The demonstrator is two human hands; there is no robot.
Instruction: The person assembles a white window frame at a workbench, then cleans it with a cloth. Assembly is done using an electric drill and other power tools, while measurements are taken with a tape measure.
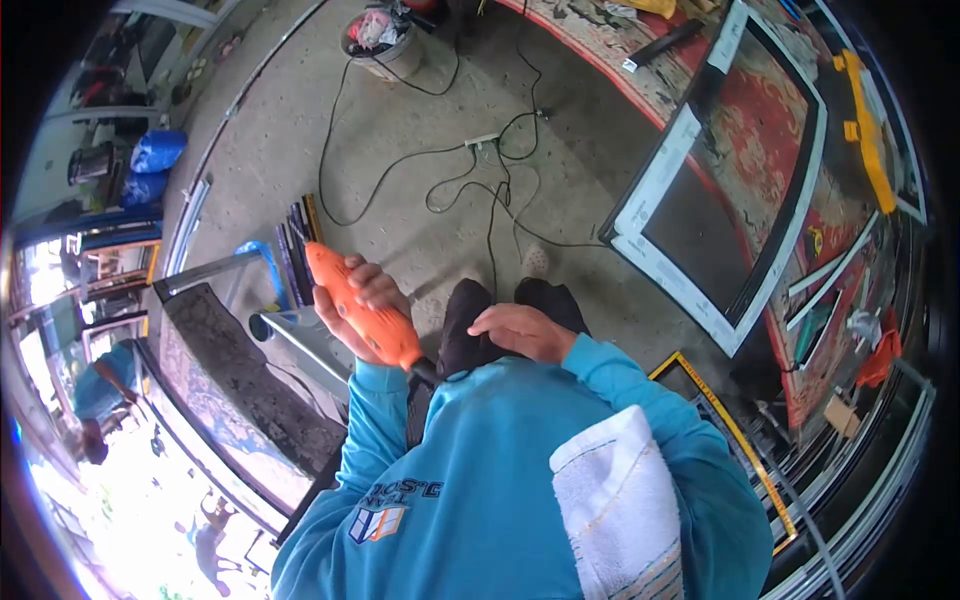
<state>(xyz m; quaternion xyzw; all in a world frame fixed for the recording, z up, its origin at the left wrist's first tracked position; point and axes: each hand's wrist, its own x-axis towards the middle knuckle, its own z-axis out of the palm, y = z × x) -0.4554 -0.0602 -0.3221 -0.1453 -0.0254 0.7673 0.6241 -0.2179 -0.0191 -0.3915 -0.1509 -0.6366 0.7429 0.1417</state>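
My left hand is wrapped around an orange power tool, a long rounded body with a black end close to my waist. Its exact kind is hard to make out. In front of my belly, my right hand holds nothing; its fingers are stretched out over my dark trousers. A white towel lies over the right side of my blue shirt.
Black cables and a power strip lie on the concrete floor past my feet. To the right, a frame with white film leans on a red-covered table. A bucket stands ahead. Another person is at far left.
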